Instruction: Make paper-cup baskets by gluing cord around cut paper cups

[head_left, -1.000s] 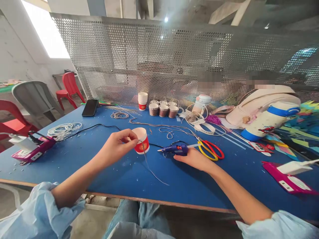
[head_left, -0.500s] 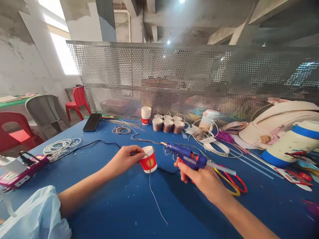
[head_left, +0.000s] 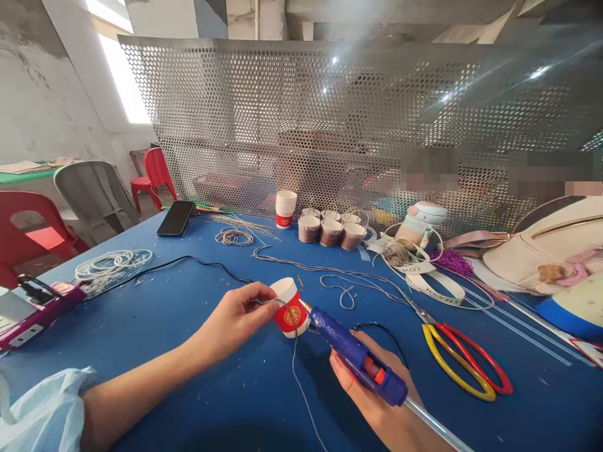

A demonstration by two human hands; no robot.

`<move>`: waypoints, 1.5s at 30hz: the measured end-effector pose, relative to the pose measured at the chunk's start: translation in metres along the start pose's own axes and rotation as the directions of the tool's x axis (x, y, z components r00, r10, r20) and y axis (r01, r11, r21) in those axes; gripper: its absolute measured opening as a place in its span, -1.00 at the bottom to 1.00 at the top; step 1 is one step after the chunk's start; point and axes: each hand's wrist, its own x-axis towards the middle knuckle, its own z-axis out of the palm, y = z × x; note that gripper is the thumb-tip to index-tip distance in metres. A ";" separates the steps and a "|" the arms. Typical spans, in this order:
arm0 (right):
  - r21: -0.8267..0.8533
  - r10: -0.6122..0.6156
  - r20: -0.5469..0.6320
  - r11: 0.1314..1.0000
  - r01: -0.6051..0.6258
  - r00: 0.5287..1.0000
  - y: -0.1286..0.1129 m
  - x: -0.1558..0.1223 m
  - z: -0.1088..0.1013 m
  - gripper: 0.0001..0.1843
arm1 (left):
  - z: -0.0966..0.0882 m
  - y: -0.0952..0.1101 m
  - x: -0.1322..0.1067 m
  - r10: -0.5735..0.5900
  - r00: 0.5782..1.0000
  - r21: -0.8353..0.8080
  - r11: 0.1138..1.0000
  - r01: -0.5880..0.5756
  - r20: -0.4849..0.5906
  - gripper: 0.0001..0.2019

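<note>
My left hand (head_left: 249, 311) pinches the rim of a small red and white paper cup (head_left: 291, 317), which is tilted above the blue table. A thin grey cord (head_left: 301, 380) comes from under those fingertips, runs down across the cup's front and trails toward the table's near side. My right hand (head_left: 362, 376) is wrapped round a blue hot glue gun (head_left: 353, 348) with a clear glue stick (head_left: 436, 424) sticking out of its back. The gun's nozzle points left and sits at the cup's right side; whether it touches cannot be made out.
Scissors (head_left: 459, 358) with red and yellow handles lie at right. Behind stand stacked paper cups (head_left: 286, 210) and several brown-wrapped cups (head_left: 331, 232). A phone (head_left: 176, 218), coiled cords (head_left: 234, 236), a power strip (head_left: 56, 314), a bottle (head_left: 421, 220) and a bag (head_left: 541, 245) surround the work area.
The glue gun has come left and lower, so its nozzle is now by the cup. My left hand still holds the cup and cord. The view has tilted down slightly.
</note>
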 end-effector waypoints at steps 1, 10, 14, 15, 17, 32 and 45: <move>-0.006 -0.004 -0.028 1.000 0.003 1.000 -0.002 -0.001 0.001 -0.80 | 0.001 0.000 -0.002 0.013 1.000 -0.003 1.000 -0.013 -0.011 -0.75; -0.009 -0.067 -0.023 0.998 0.067 0.997 -0.012 -0.008 0.002 -0.84 | 0.008 -0.005 -0.011 0.106 0.992 0.021 0.994 -0.105 -0.071 -0.81; -0.048 -0.096 -0.019 0.994 0.095 0.995 -0.014 -0.010 0.003 -0.86 | 0.010 -0.003 -0.013 0.125 0.990 0.047 0.991 -0.122 -0.063 -0.81; -0.060 -0.106 -0.017 0.993 0.105 0.994 -0.014 -0.010 0.003 -0.87 | 0.011 -0.003 -0.013 0.131 0.989 0.061 0.990 -0.127 -0.066 -0.82; -0.081 -0.129 -0.001 0.988 0.128 0.992 -0.013 -0.011 0.002 -0.90 | 0.012 -0.002 -0.014 0.152 0.985 0.095 0.985 -0.144 -0.084 -0.83; -0.153 -0.136 0.116 0.976 0.153 0.984 -0.010 -0.012 0.001 -0.87 | 0.016 -0.010 -0.016 0.205 0.973 0.157 0.970 -0.187 -0.110 -0.93; -0.200 -0.150 0.169 0.963 0.183 0.974 -0.009 -0.013 0.002 -0.91 | 0.018 -0.008 -0.015 0.179 0.978 0.106 0.980 -0.168 -0.105 -0.91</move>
